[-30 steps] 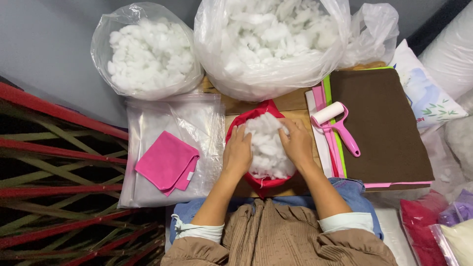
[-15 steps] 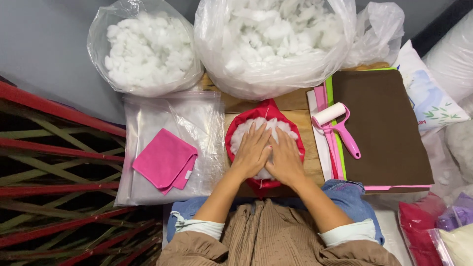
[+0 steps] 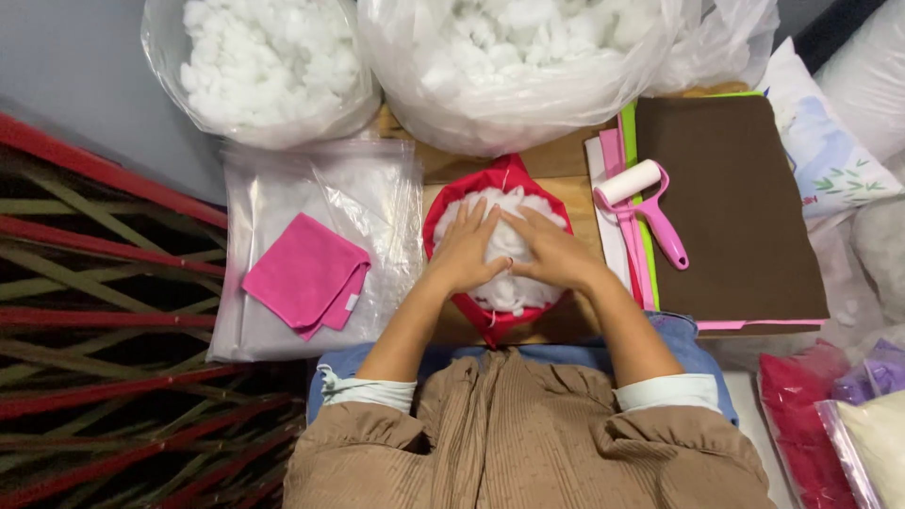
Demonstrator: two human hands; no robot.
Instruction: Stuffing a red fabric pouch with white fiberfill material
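Left hand (image 3: 464,247) and right hand (image 3: 551,250) spread flat, pressing fluffy white stuffing (image 3: 500,283) into rounded red fabric cover (image 3: 448,193), pink lint roller (image 3: 641,212) at three o'clock, folded pink cloth (image 3: 306,275) at nine, bare wooden tabletop (image 3: 575,325) around cover's edge.

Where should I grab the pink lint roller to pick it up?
Grip the pink handle of the lint roller, coming from above at its lower right end. The handle lies flat and bare on the brown sheet, while the white roll sits at the other end.

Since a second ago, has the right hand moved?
Yes. The right hand slid inward over the white stuffing, away from the pink lint roller.
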